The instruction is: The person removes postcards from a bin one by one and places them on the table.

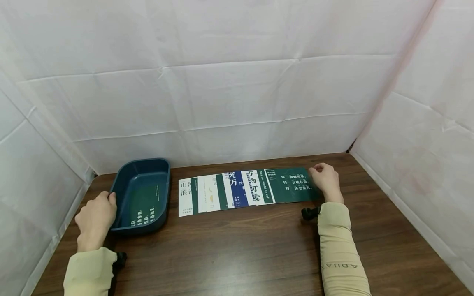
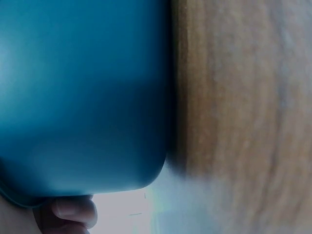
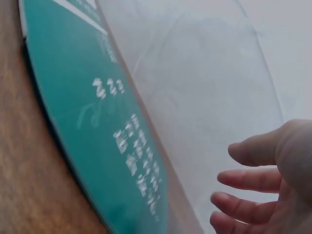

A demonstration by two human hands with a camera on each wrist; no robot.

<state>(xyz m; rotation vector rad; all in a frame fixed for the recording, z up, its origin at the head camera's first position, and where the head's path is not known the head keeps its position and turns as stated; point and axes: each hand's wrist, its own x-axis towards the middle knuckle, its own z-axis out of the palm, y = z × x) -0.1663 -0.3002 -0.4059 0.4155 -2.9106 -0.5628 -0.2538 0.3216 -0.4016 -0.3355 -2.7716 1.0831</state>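
Observation:
A dark blue plastic tray (image 1: 164, 209) with raised walls stands at the left of the table. My left hand (image 1: 97, 216) grips its left rim; in the left wrist view the fingers (image 2: 73, 209) curl at the tray's edge. Inside the tray lies a green card (image 1: 138, 199) with white writing. Toward the right, my right hand (image 1: 326, 181) is over the right end of a row of overlapping cards, nearest the green card (image 1: 285, 193) with white characters. The right wrist view shows its thumb (image 3: 253, 151) and fingers apart, nothing between them.
Left of that end card the row continues with a white-and-green card (image 1: 255, 189), a blue card (image 1: 238, 193) and several white ones, such as the leftmost card (image 1: 185, 203). The brown wooden table (image 1: 222, 250) is bordered by white sheeting (image 1: 237, 98) behind and at both sides.

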